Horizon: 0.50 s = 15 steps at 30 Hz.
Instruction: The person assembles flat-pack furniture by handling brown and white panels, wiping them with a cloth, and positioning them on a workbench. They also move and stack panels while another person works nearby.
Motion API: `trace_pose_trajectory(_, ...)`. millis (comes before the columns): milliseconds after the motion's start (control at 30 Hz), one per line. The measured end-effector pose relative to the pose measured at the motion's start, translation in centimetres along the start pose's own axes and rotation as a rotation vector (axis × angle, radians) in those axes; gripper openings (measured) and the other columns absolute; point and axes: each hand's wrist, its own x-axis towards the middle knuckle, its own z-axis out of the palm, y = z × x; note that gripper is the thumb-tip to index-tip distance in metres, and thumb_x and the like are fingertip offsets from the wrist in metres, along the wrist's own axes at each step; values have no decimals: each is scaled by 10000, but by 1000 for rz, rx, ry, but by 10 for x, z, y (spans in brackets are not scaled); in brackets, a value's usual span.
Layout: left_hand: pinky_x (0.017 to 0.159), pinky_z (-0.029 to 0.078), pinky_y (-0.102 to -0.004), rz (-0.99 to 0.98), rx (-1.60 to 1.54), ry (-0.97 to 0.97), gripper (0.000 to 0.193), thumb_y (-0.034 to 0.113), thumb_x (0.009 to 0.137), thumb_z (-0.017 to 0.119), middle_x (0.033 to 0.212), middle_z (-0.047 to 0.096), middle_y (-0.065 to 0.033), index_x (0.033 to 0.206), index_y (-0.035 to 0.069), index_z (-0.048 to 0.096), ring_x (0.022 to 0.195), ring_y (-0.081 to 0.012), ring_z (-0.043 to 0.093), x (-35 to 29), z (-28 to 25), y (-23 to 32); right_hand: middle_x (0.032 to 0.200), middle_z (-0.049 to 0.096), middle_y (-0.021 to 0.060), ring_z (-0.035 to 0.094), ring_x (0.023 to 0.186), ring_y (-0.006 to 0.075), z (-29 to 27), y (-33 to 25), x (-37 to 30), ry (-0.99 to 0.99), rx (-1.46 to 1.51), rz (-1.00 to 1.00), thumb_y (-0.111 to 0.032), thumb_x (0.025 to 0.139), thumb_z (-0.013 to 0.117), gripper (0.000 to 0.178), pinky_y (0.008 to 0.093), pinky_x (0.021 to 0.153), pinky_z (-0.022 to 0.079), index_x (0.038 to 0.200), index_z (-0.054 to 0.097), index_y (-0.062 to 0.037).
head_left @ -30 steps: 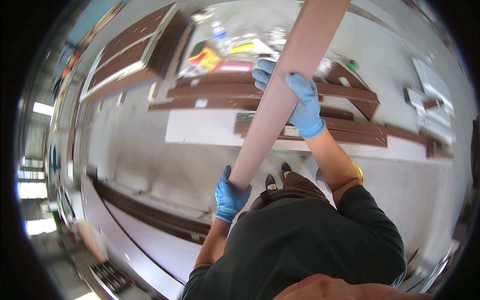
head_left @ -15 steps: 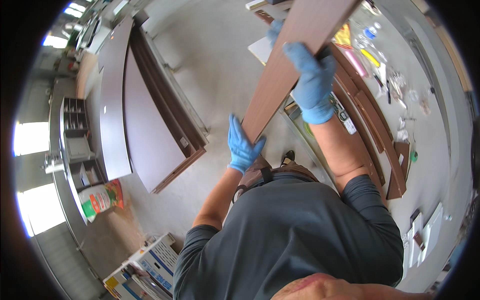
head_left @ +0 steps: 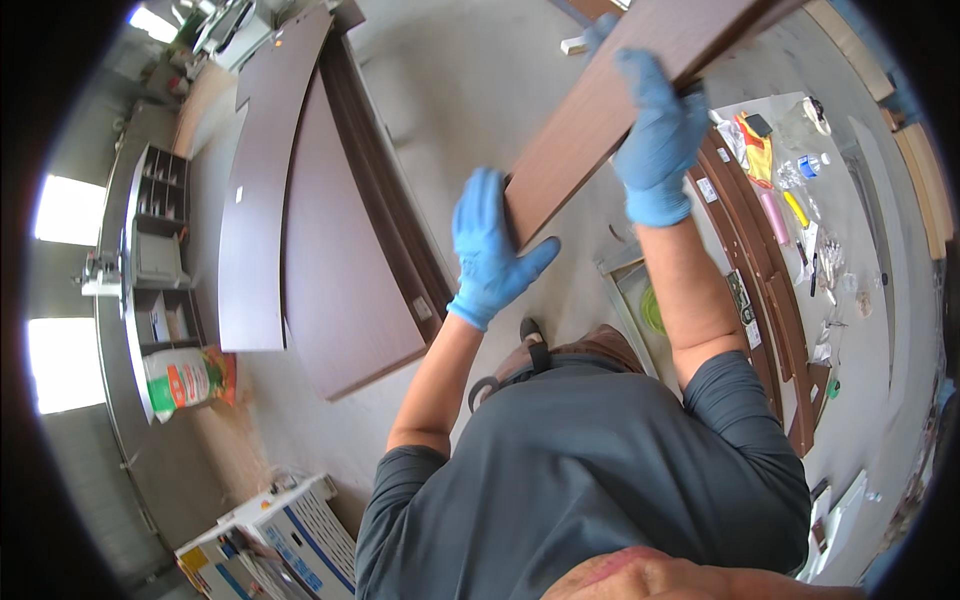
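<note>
Fingers on the left hand (head_left: 492, 250) were spread flat against the near end of the long brown board (head_left: 610, 100), while the right hand (head_left: 655, 135) curled over its upper edge further up. I'd have kept both grips wide so it didn't swing. Just right of the board, a shallow tray (head_left: 625, 300) held something green.

Both arms reach forward and up, elbows bent. The blue-gloved left hand (head_left: 492, 252) is spread flat, fingers extended; the blue-gloved right hand (head_left: 655, 140), raised higher, curls in a closed grip.
</note>
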Motion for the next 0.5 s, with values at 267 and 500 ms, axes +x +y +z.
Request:
trace_pose_trajectory(267, 1094, 477, -399, -288, -577, -413, 934, 244, 735, 916, 1317, 666, -137, 1507, -15, 460, 1207, -264, 634, 60, -26, -40, 1142, 708, 111, 705, 1035, 216, 24, 57, 18, -238, -76, 171, -553, 962, 729, 710, 367, 926, 590, 1370, 548, -1)
trace_pose_trajectory(500, 1043, 500, -335, -441, -902, -825, 610, 151, 836, 821, 1226, 714, -100, 1379, -50, 629, 1127, -184, 651, 136, -56, -109, 1088, 692, 31, 645, 983, 117, 41, 133, 70, -147, -25, 357, -436, 994, 716, 470, 304, 868, 533, 1247, 660, -43)
